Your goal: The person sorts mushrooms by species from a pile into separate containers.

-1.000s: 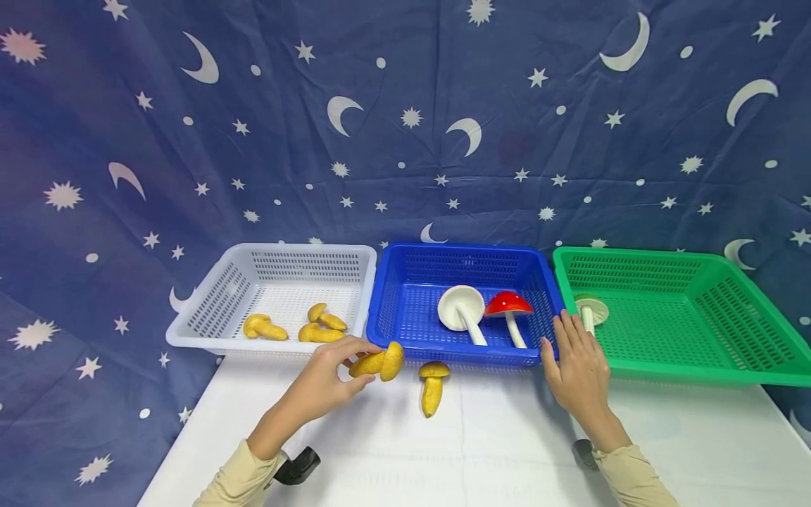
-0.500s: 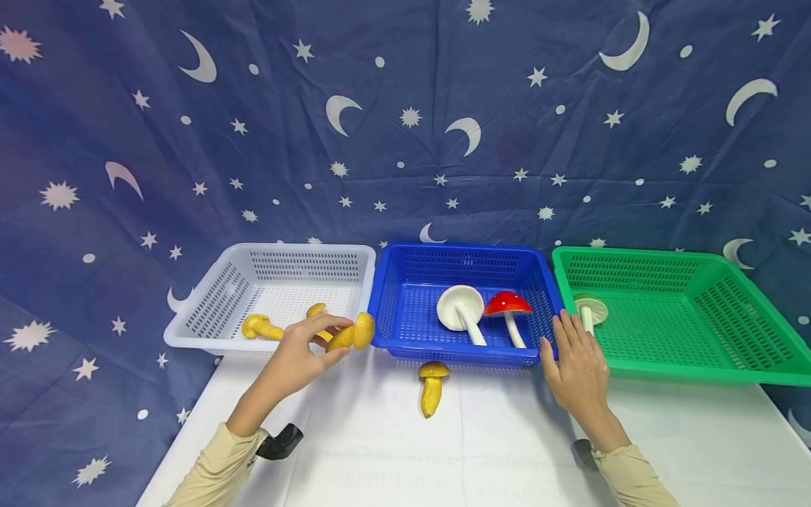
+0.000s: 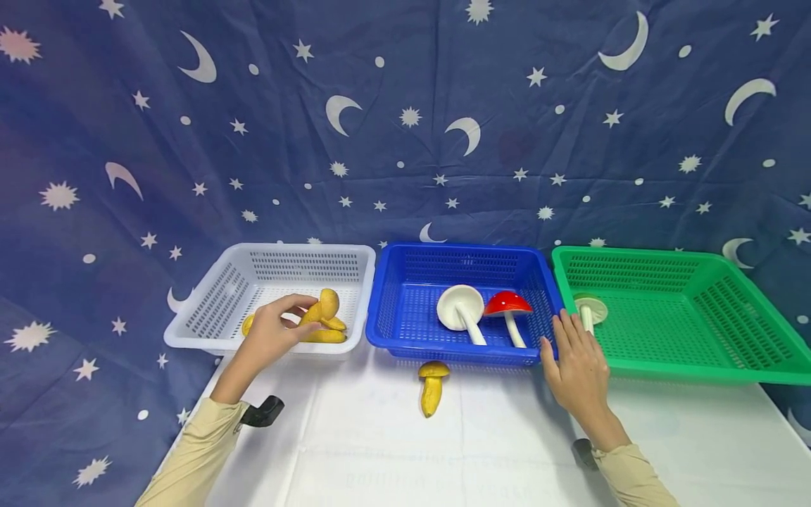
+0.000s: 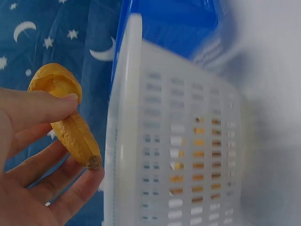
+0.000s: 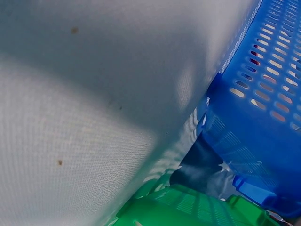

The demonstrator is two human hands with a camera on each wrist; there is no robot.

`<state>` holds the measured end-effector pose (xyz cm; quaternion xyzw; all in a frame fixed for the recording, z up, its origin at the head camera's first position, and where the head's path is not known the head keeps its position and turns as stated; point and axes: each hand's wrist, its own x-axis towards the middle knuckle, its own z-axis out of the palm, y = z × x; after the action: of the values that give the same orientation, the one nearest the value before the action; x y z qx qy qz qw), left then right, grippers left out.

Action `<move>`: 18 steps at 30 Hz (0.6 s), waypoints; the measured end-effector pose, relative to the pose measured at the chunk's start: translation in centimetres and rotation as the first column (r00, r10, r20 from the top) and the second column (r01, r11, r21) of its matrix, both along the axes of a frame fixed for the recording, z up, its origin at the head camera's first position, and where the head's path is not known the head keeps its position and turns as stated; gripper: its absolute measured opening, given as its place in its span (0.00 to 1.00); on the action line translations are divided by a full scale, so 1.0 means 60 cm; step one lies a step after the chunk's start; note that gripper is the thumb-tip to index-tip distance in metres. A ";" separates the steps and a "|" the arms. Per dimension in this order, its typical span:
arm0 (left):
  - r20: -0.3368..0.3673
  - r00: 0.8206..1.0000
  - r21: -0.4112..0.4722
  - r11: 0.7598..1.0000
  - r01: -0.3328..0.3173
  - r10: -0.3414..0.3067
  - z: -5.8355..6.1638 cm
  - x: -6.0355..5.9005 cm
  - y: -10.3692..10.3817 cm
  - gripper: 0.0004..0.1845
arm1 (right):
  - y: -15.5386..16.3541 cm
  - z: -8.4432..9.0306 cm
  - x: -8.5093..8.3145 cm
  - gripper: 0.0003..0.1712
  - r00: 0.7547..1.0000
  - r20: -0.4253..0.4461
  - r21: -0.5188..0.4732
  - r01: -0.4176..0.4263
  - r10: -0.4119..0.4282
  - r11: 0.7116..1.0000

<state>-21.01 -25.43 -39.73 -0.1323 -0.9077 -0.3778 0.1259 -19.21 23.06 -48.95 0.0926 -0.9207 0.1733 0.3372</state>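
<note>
My left hand (image 3: 271, 334) pinches a yellow mushroom (image 4: 77, 132) between thumb and fingers, over the front part of the white basket (image 3: 204, 343). In the left wrist view its stem end points down beside the basket's rim. Other yellow mushrooms (image 3: 326, 336) lie in that basket, partly hidden by the hand. One more yellow mushroom (image 3: 431, 389) lies on the white table in front of the blue basket (image 3: 443, 350). My right hand (image 3: 577, 364), fingers extended, rests at the adjoining front corners of the blue basket and the green basket (image 3: 697, 373). The right wrist view does not plainly show that hand.
In the blue basket are a white-stemmed mushroom (image 3: 461, 310) showing its pale underside and a red-capped mushroom (image 3: 508, 304). A pale mushroom (image 3: 593, 310) lies at the green basket's left side. Behind the row of baskets hangs a dark blue cloth (image 3: 405, 151) with moons and stars.
My left hand has carried the yellow mushroom leftward, from in front of the blue basket to over the white basket. The right hand has stayed in place.
</note>
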 end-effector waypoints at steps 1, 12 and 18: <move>0.003 1.000 -0.009 1.000 -0.011 0.011 -0.002 -0.004 -0.005 0.21 | 0.000 0.000 0.000 0.31 1.000 0.002 0.000 0.000 0.000 1.000; 0.038 0.997 -0.074 0.996 -0.058 0.061 -0.017 -0.045 -0.042 0.20 | -0.002 -0.001 -0.001 0.31 1.000 0.010 0.002 0.005 -0.005 1.000; 0.087 0.991 -0.109 0.990 -0.087 0.097 -0.023 -0.062 -0.059 0.20 | -0.001 -0.001 -0.001 0.31 1.000 -0.002 0.004 0.006 -0.006 1.000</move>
<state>-24.76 -28.98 -41.10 -0.0791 -0.9362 -0.3292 0.0940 -19.27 23.02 -48.99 0.0908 -0.9210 0.1704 0.3384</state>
